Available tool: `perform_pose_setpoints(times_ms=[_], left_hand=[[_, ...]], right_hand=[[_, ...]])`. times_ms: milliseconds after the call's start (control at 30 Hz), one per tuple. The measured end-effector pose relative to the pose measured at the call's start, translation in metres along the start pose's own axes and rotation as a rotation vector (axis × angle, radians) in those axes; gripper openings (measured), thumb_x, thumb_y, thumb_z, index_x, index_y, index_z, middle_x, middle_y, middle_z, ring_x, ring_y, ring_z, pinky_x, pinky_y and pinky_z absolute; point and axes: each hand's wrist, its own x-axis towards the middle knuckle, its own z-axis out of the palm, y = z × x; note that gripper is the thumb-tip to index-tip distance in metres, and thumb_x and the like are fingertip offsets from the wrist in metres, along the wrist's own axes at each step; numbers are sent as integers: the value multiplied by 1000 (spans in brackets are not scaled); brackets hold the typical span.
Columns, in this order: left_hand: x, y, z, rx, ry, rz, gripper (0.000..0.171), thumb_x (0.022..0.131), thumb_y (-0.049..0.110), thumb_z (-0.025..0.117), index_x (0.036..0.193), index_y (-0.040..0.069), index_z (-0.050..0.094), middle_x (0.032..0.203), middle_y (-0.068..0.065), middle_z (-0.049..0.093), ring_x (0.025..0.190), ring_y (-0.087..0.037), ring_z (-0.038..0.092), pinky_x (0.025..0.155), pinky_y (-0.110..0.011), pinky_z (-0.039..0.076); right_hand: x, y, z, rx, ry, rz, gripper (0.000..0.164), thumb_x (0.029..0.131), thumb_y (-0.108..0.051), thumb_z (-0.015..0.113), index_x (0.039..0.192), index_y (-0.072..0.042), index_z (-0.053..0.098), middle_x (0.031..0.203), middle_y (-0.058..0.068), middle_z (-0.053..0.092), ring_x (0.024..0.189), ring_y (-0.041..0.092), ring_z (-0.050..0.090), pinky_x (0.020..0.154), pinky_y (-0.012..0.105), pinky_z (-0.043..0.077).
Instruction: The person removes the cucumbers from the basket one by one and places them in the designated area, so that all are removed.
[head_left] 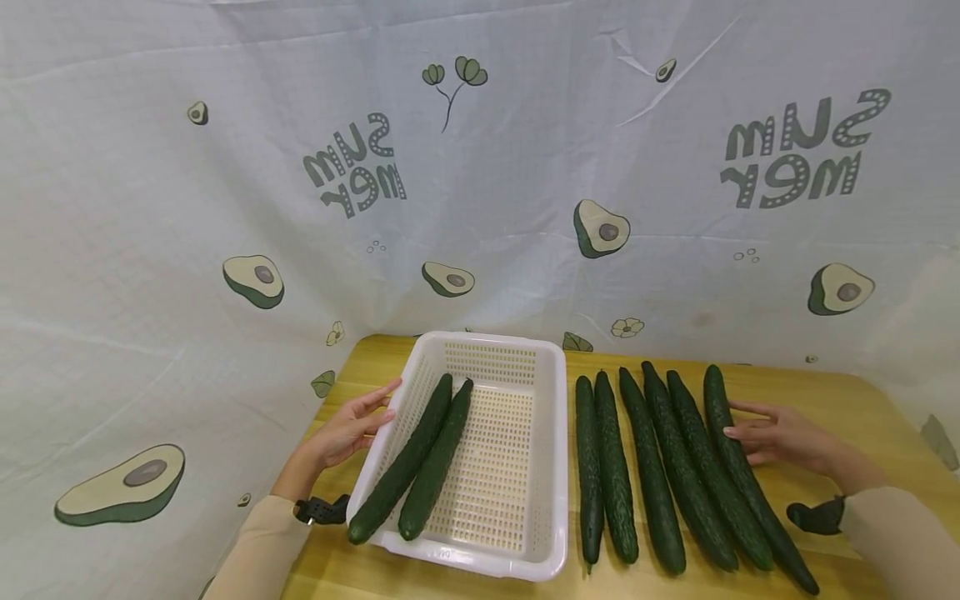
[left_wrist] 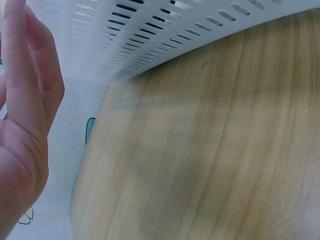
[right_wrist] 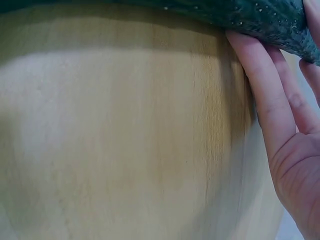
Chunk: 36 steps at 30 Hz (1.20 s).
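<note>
In the head view a white plastic basket [head_left: 551, 467] stands on the table with two cucumbers [head_left: 405, 458] leaning lengthwise in its left side, their near ends over the front rim. My left hand [head_left: 351, 429] is at the basket's left wall, fingers stretched out against the rim. To the basket's right, several long dark green cucumbers [head_left: 652, 471] lie side by side. The rightmost cucumber [head_left: 738, 467] has my right hand [head_left: 780, 437] at its right side. In the right wrist view, fairly straight fingers [right_wrist: 265, 85] touch that bumpy cucumber [right_wrist: 240, 17], which lies low over the wood.
The wooden table [head_left: 825, 400] backs onto a pale cloth [head_left: 517, 167] printed with avocados and mirrored lettering. The cloth also hangs along the left side. Dark straps with cameras [head_left: 326, 510] sit on both wrists.
</note>
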Motion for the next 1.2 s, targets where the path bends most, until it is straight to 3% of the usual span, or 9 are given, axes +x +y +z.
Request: perform_pose_setpoints(times_ms=[367,467,533,767,1200], left_hand=[[0,1,1,0,8,-4,62,105,8,51,160,14,23,131,-13,45,108,-24,63,82,-45,58],[0,3,1,-1,8,0,61,105,7,51,160,14,24,134,-13,45,109,-24,63,82,-46,58],[1,4,1,-2,7,2,61,105,7,51,160,14,24,136,-13,44,109,-25,63,82,-46,58],[0,3,2,-2,9,-4,61,105,8,51,160,14,24,134,-14,44,108,-24,63,82,-45,58],[0,0,2,-9,9,1,62,105,8,50,160,14,23,132,-14,45,107,-24,64,81,-44,59]], right_hand=[[0,0,-1,75,-56,7,48,105,-9,52,123,-53,53,127,6,58,109,18,62,89,50,55],[0,-2,-1,76,-56,11,48,105,-10,52,123,-54,55,127,4,57,110,20,61,90,49,55],[0,-2,-1,62,-48,13,48,105,-10,52,125,-53,55,129,4,56,112,24,60,90,49,55],[-1,-1,0,-31,-31,16,48,105,-12,51,138,-48,51,144,27,42,123,44,52,91,48,55],[-5,-5,-6,-53,-101,34,42,108,-16,44,135,-47,53,147,41,31,122,49,52,91,45,55]])
